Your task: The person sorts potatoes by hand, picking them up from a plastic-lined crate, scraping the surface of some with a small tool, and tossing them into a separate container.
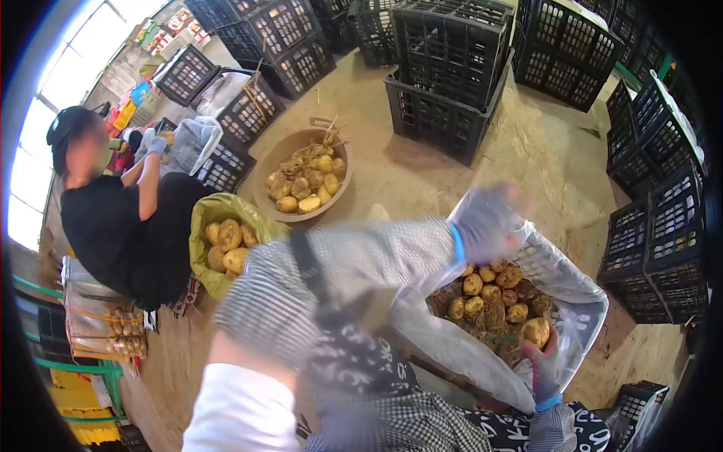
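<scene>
My left hand [493, 226], in a grey glove with a blue cuff, is blurred above the far left edge of a plastic-lined crate [557, 260]. Its fingers are smeared, and nothing can be made out in them. Inside the crate lie several potatoes [489, 290] with dirt on them. My right hand [546, 361], gloved with reddish fingers, is closed round a potato [536, 332] at the crate's near right side. A green sack [205, 218] of larger potatoes stands left of my left sleeve. Beyond it, a brown basin [263, 188] holds potatoes and dry stalks.
A person [128, 218] in black sits at the left, gloved hands near another lined crate. Black crates [452, 68] are stacked at the top centre, with more stacks [655, 241] along the right. Netted bags [113, 324] lie at the lower left beside a green frame [83, 368].
</scene>
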A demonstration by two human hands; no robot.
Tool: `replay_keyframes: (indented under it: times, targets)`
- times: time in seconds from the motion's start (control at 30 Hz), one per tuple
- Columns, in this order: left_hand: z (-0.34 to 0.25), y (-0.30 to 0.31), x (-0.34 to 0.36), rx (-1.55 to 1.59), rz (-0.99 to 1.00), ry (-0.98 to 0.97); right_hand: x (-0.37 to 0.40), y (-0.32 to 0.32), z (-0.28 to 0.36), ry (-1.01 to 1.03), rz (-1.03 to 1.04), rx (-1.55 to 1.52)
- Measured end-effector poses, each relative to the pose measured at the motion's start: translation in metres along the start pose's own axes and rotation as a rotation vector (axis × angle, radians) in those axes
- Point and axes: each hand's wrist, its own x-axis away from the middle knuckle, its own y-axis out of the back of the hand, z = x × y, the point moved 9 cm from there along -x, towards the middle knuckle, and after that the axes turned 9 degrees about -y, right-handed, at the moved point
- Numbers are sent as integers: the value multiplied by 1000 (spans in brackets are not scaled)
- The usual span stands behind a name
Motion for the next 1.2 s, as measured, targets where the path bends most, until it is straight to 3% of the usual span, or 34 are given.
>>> replay_keyframes:
  times: [0.07, 0.13, 0.2, 0.27, 0.4, 0.5, 0.6, 0.67, 0.7, 0.8, 0.83, 0.87, 0.93, 1.03, 1.13, 1.2]
  targets:
    - [92, 51, -3, -133, -79, 79, -3, 13, -19, -94, -77, -61]
    - [229, 93, 33, -296, 4, 272, -7, 35, -47, -164, -191, -29]
    - [395, 116, 132, -483, 240, 565, -1, 42, -55, -184, -263, -12]
    - [553, 149, 280, -477, 246, 907, 4, 51, -63, -192, -327, -7]
    - [552, 145, 345, -612, 844, 966, 3, 66, -81, -253, -438, 86]
    - [601, 90, 427, -544, 1169, 647, 2, 62, -72, -309, -458, 101]
    - [704, 70, 493, -610, 1151, 814, -5, 50, -53, -303, -419, 151]
    - [644, 114, 374, -399, 510, 801, -13, 42, -39, -258, -385, 171]
    - [617, 130, 323, -262, 293, 730, -15, 39, -33, -219, -369, 173]
    - [549, 141, 212, 215, 50, 626, -16, 35, -14, -103, -307, 141]
    - [489, 152, 159, 68, 111, 433, -16, 41, -10, -24, -285, 136]
    - [428, 155, 114, -66, 162, 231, -12, 30, 2, -107, -251, 83]
    - [367, 122, 87, -765, 276, -706, -6, 38, 6, -75, -259, -21]
    - [318, 72, 25, -51, 364, 138, 2, 46, 22, 9, -214, -35]
    - [186, 35, -3, -498, 635, 168, 14, 55, 28, 54, -76, -185]
    - [72, 19, -19, -259, 662, -13, 26, 47, 32, 42, 67, -319]
